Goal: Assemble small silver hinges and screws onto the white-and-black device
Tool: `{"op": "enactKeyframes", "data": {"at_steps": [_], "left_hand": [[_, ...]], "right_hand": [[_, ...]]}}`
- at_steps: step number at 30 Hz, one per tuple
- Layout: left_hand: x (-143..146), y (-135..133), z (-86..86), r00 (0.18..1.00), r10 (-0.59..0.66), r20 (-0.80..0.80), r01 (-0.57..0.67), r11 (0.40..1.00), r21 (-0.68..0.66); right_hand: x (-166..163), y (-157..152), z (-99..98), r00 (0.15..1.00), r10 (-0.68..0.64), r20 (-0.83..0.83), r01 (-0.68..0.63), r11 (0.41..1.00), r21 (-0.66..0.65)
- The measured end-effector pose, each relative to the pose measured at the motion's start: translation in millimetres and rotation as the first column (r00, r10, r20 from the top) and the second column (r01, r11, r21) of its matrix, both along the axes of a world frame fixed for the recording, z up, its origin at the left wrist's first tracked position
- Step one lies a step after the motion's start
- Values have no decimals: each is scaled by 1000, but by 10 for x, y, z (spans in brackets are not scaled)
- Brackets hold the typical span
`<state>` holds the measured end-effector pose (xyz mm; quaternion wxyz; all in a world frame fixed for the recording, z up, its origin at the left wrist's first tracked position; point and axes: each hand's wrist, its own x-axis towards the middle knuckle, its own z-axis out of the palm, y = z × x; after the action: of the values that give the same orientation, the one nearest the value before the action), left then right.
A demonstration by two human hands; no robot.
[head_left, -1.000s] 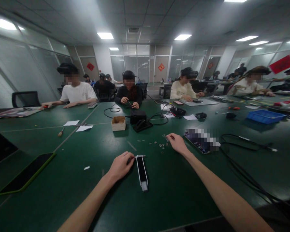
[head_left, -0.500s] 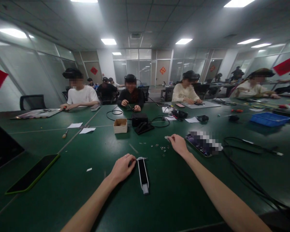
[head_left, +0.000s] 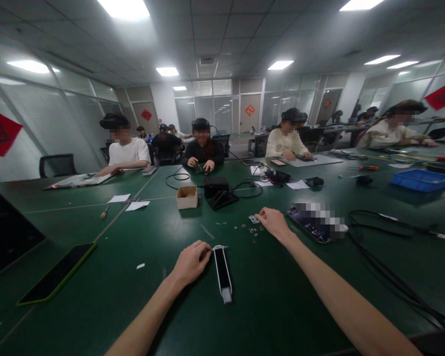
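On tabletop [head_left: 107, 296], left hand [head_left: 191, 261] is curling around far end of strip [head_left: 222, 269]; right hand [head_left: 275, 223], grip unclear, is touching tiny plate [head_left: 253, 219]: light, stiff, likely best pinched by its edges.

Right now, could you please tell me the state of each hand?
Left hand: closed, pinching one end of black strip.
Right hand: fingertips on small metal plate; grip unclear.

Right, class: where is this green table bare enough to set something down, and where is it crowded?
Bare: between the black device and the right forearm; between the green-cased phone and the cardboard box. Crowded: small rings by the right hand.
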<state>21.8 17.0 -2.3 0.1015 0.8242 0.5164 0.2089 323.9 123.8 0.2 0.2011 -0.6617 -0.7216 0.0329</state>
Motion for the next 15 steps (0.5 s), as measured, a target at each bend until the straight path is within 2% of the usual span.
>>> {"op": "enactKeyframes", "data": {"at_steps": [4, 8, 15], "left_hand": [[8, -1, 6, 1000, -8, 3, 8, 1000, 5], [15, -9, 8, 1000, 2, -6, -2, 1000, 19], [4, -12, -14, 1000, 8, 5, -8, 1000, 21]], "right_hand": [[58, -125, 94, 989, 92, 116, -79, 990, -117], [39, -169, 53, 979, 130, 158, -90, 966, -241], [12, -128, -3, 987, 109, 119, -71, 955, -289]]}}
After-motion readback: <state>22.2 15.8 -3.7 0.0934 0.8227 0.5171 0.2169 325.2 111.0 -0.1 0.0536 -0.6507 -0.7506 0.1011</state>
